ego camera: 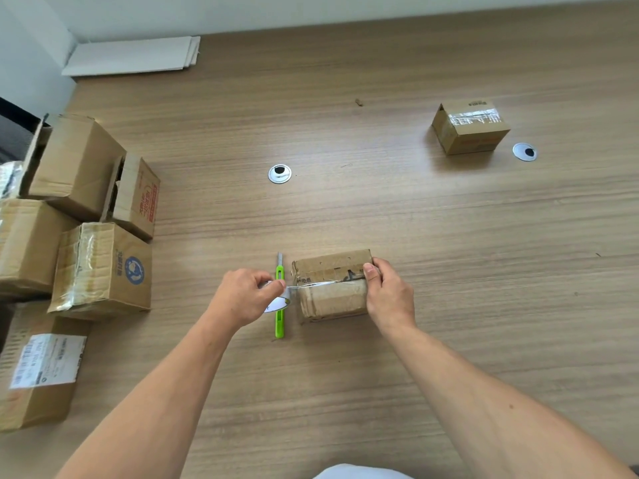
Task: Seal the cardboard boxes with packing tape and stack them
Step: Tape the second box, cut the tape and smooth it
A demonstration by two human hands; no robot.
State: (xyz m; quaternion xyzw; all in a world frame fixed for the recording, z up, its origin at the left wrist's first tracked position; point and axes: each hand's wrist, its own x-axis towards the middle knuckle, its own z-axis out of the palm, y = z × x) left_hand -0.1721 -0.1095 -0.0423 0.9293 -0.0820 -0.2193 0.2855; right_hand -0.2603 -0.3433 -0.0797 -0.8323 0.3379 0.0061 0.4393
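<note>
The main risk I see is with the strip of tape (313, 284) that stretches between the two hands. It looks thin and a little twisted over the box, so I think it can fold on itself or stick to the wrong place if the left hand (242, 295) pulls at an angle. This hand is closed around the tape roll (276, 300), with the thumb and fingers pinching it — if the grip slips, the strip goes slack and wrinkles. The green utility knife (279, 299) lies just under and beside the left hand, partly hidden by the roll; its blade end points away from the person, but reaching for it without looking could be unsafe. The small box is light, I judge, so a strong pull may drag it toward the left hand.

The small cardboard box (332, 286) lies between the hands, touching the right hand (387, 292). This hand presses on the box's right end, fingers curled over the top edge, thumb holding the tape end down. The box looks worn and creased, with old tape marks and some print on top. Whether the flaps are fully closed under the strip, I cannot tell.

One taped box (470, 127) stands far beyond the right hand — more boxes (100, 267) wait well to the left of the left hand.
</note>
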